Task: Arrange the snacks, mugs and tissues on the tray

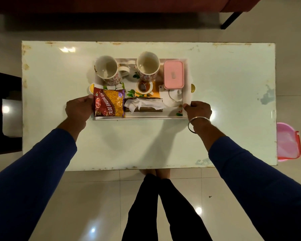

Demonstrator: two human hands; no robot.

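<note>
A white floral tray [146,117] lies on the middle of the table. It carries two white mugs with red patterns [106,69] [147,65] at the back and a pink lidded box [173,77] at the back right. It also carries a small cup with a strainer [143,87], a white teapot [172,96], a tissue box [144,105] and an Aloo Bhujia snack packet [109,102] at the front left. My left hand [79,108] grips the tray's left edge beside the packet. My right hand [197,109] grips the tray's right edge.
The pale glossy table [146,145] has worn edges. A pink basket [287,142] sits off its right edge. A dark seat [3,112] stands on the left and a red sofa [129,4] beyond. My legs [163,206] stand at the near edge.
</note>
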